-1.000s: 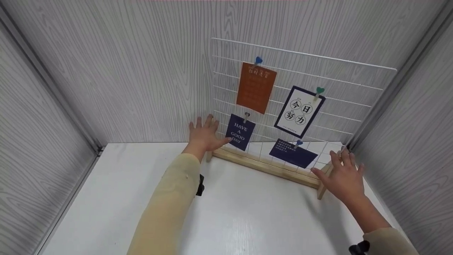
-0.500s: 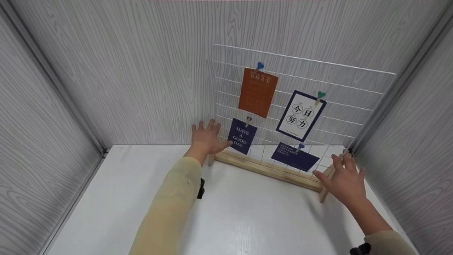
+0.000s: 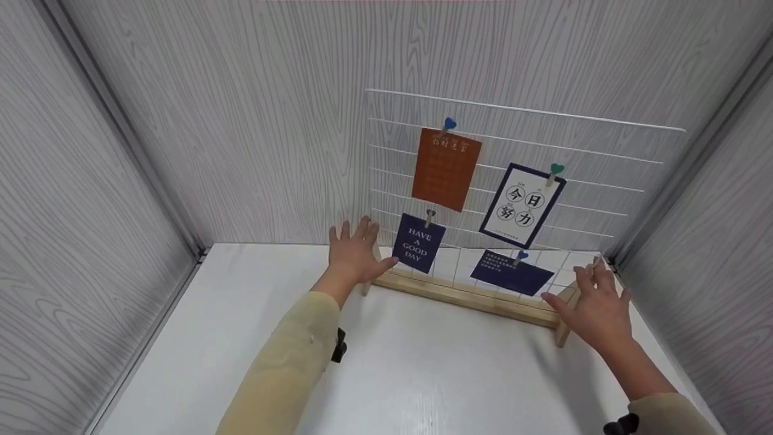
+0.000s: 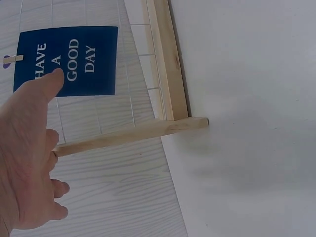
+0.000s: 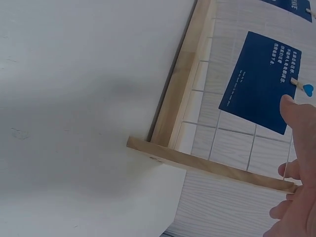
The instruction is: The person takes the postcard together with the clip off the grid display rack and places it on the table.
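In the head view a white wire grid rack point(image 3: 525, 112) stands on a wooden base point(image 3: 465, 302). My left hand point(image 3: 353, 257) is at the rack's left end, fingers spread. In the left wrist view its thumb overlaps the dark blue "HAVE A GOOD DAY" card point(image 4: 101, 59) and its fingertips lie by the wooden end piece point(image 4: 128, 136). My right hand point(image 3: 598, 311) is at the right end, fingers on the top of the other wooden end piece point(image 5: 222, 168). Its thumb overlaps the dark blue card point(image 5: 261, 84) with small white text, held by a blue heart clip point(image 5: 307, 90).
An orange card point(image 3: 447, 172) and a white card with a blue border point(image 3: 522, 205) hang higher on the grid from heart clips. Grey wood-grain panels point(image 3: 272, 121) enclose the white table point(image 3: 423, 368) at the back and both sides.
The head view has shifted slightly. Against the table's back edge, the rack's left end has come a little nearer and to the left, with my left hand beside it. Both hands stay at the rack's ends.
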